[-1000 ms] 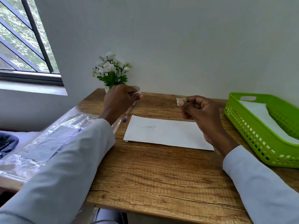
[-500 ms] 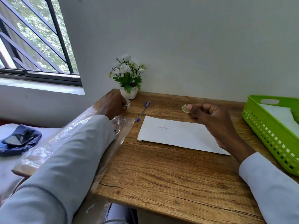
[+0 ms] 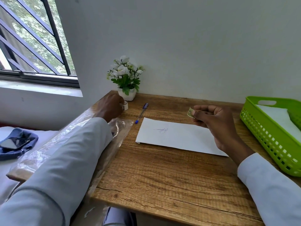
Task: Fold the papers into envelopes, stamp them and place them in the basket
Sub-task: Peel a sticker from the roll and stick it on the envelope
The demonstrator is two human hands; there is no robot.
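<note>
Tape roll (image 3: 125, 105) now on table (image 3: 162, 173)

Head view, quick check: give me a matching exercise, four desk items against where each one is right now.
Items:
1. stamp
2. pen
3. tape roll
4. envelope

Places:
A. flat on the desk centre
B. under the left hand, by the flower pot
C. pinched in the right hand
D. lying between tape roll and envelope

Pairs: 1-C, 2-D, 3-B, 4-A
</note>
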